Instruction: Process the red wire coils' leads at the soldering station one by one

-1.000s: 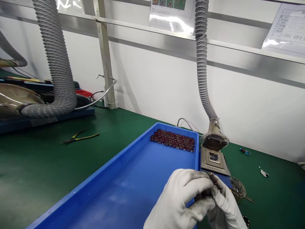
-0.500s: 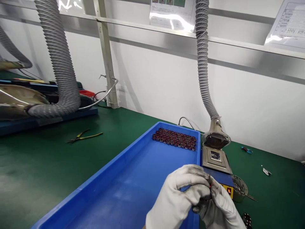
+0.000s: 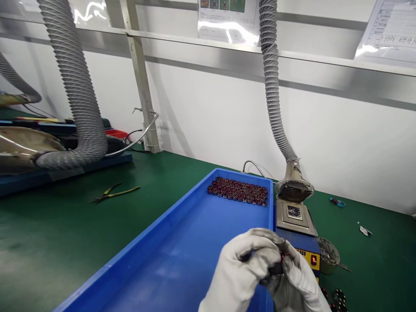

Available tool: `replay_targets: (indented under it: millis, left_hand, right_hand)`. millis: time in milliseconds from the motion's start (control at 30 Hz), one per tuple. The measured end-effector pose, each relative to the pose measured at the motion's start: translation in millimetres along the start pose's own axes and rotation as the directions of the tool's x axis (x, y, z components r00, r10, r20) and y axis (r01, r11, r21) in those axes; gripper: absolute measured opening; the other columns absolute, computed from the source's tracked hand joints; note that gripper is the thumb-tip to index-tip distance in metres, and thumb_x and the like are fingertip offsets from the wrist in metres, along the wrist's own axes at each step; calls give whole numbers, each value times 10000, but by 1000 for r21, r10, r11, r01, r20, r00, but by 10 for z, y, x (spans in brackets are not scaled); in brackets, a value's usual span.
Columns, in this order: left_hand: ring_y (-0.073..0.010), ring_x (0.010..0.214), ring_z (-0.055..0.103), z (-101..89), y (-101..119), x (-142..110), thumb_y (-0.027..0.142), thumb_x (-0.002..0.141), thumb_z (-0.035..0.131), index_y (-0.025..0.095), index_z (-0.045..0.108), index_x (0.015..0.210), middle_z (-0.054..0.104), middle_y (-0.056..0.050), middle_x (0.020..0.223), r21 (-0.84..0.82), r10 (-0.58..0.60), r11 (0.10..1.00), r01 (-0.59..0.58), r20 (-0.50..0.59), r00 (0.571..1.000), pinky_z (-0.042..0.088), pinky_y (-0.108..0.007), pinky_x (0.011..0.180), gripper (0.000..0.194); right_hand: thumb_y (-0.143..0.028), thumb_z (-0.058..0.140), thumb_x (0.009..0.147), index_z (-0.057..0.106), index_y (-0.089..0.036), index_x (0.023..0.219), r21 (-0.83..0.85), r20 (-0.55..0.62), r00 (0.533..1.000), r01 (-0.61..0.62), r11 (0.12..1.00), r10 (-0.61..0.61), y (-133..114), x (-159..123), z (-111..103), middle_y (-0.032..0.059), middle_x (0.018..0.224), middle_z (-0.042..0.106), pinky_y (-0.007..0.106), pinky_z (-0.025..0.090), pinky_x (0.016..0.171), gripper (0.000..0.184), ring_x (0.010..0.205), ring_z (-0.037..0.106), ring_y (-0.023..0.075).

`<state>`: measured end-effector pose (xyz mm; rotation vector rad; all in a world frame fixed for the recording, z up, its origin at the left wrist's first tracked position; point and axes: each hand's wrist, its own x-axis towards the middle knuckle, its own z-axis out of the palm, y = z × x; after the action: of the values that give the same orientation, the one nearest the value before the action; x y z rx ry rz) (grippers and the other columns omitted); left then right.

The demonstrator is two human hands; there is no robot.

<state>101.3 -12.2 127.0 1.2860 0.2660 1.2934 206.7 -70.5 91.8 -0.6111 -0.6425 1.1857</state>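
Note:
My left hand (image 3: 238, 273), in a white glove with dirty fingertips, is closed over the near right side of a long blue tray (image 3: 156, 220). Its fingertips meet those of my gloved right hand (image 3: 300, 281), also closed. Between them shows a small dark part (image 3: 282, 256) with a red spot; the fingers hide most of it. At the tray's far end, many small round dark-red parts (image 3: 238, 190) stand packed together. More round dark parts (image 3: 339, 298) lie on the bench by my right wrist.
Right of the tray stands a blue and yellow heated pot (image 3: 297, 219) with a lit switch, under a fume hood (image 3: 294, 187) on a grey hose. Beside it is a cup (image 3: 328, 255) with a tool in it. Yellow-handled pliers (image 3: 120, 192) lie left on the green bench.
Both hands stay together around the small part, with fingers shifting slightly and the hands moving a little left. More of the pot's front and of the bench parts at lower right now shows.

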Motion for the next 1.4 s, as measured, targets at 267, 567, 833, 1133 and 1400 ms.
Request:
replay_targets:
  millis: [267,567,833,1133,1400]
  left_hand:
    - [-189,820,652,-37,103,32,21,481,678,236,744,765,724,-30,878,179,-156,975,130,145,977,507,-196,747,362]
    - [-179,772,655,-129,47,-1,133,631,658,249,728,718,723,-9,796,84,34,996,-26,-105,994,527,-220,693,161]
    - [-242,946,596,-79,43,-9,114,561,751,286,712,892,689,-49,973,443,-18,889,-114,282,959,466,-348,876,375]
    - [-152,667,650,-144,110,28,75,602,630,234,717,586,711,0,646,-28,-50,998,48,-66,997,513,-176,607,182]
    - [-164,679,603,-80,237,40,12,547,562,166,701,588,662,-34,705,168,-333,939,301,211,919,474,-209,582,211]
  right_hand:
    - [-228,772,617,658,-196,820,86,-28,998,-47,995,50,-28,-18,1,40,774,696,315,531,681,235,698,655,169]
    - [-334,677,713,661,-233,854,31,-21,994,-107,994,108,-27,-62,12,24,795,704,326,543,665,174,687,658,165]
    - [-308,679,707,671,-238,823,25,-57,993,-104,994,105,-110,-72,34,23,811,700,335,529,732,136,837,644,194]
    - [-243,802,578,671,-205,823,174,44,956,-292,940,289,-120,-81,93,42,750,717,240,511,597,280,631,666,141]
    - [-234,774,622,661,-212,839,149,31,967,-253,956,252,-138,-85,58,28,751,709,287,534,607,246,627,665,158]
